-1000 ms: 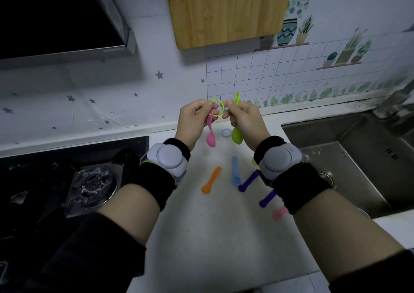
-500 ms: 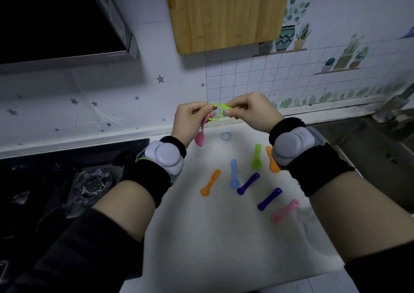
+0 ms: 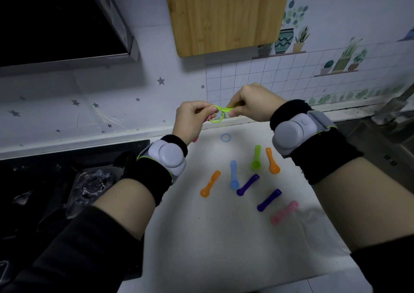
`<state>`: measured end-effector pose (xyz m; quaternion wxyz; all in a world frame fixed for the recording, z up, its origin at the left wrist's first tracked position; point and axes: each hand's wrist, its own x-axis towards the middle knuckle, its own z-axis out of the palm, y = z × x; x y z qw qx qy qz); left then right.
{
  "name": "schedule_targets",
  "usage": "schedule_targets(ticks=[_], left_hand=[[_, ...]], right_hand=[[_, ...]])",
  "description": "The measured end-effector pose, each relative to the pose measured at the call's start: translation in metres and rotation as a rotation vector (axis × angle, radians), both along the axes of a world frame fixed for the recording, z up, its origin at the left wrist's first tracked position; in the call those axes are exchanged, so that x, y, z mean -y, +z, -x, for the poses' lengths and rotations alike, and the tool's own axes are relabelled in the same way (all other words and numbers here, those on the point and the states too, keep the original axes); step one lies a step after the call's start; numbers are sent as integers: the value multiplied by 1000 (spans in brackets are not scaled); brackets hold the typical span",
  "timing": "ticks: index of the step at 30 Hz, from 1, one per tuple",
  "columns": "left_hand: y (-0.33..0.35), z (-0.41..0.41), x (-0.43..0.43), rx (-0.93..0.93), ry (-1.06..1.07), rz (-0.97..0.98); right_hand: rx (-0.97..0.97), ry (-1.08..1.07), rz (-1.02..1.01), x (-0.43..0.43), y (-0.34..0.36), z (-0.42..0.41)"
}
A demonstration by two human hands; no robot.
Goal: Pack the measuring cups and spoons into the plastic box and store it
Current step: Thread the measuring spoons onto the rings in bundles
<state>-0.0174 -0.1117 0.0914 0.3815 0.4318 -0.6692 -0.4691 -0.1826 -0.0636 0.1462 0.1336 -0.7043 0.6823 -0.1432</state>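
Both hands are raised above the white counter (image 3: 201, 236), working on a green plastic ring (image 3: 217, 119). My left hand (image 3: 192, 120) pinches the ring's left side, with a pink spoon (image 3: 207, 119) hanging from it, mostly hidden behind the palm. My right hand (image 3: 251, 104) pinches the ring's right end. Several small measuring spoons lie loose on the counter: orange (image 3: 210, 184), blue (image 3: 234, 178), green (image 3: 256, 158), orange (image 3: 272, 163), two purple (image 3: 247, 185) (image 3: 268, 200) and a pink one (image 3: 284, 213). No plastic box is in view.
A small blue ring (image 3: 225, 137) lies on the counter near the wall. A black gas stove (image 3: 89, 180) sits at the left, a steel sink (image 3: 394, 149) at the right. A wooden board (image 3: 226, 14) hangs on the tiled wall above.
The green spoon that my right hand held a second ago now lies on the counter. Both hands have risen slightly and my right hand has turned to pinch the ring's end.
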Motion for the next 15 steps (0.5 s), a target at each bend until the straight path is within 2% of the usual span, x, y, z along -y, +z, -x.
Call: schedule_targets(ticks=[6, 9, 11, 15], left_hand=[[7, 5, -4, 0, -13, 81], [7, 6, -2, 5, 32, 106], [7, 6, -1, -54, 62, 58], [4, 9, 0, -291, 98, -112]], right_hand=[[-173, 11, -41, 6, 8, -6], [-161, -6, -35, 6, 2, -9], [-26, -47, 10, 5, -6, -9], [501, -181, 52, -1, -28, -13]])
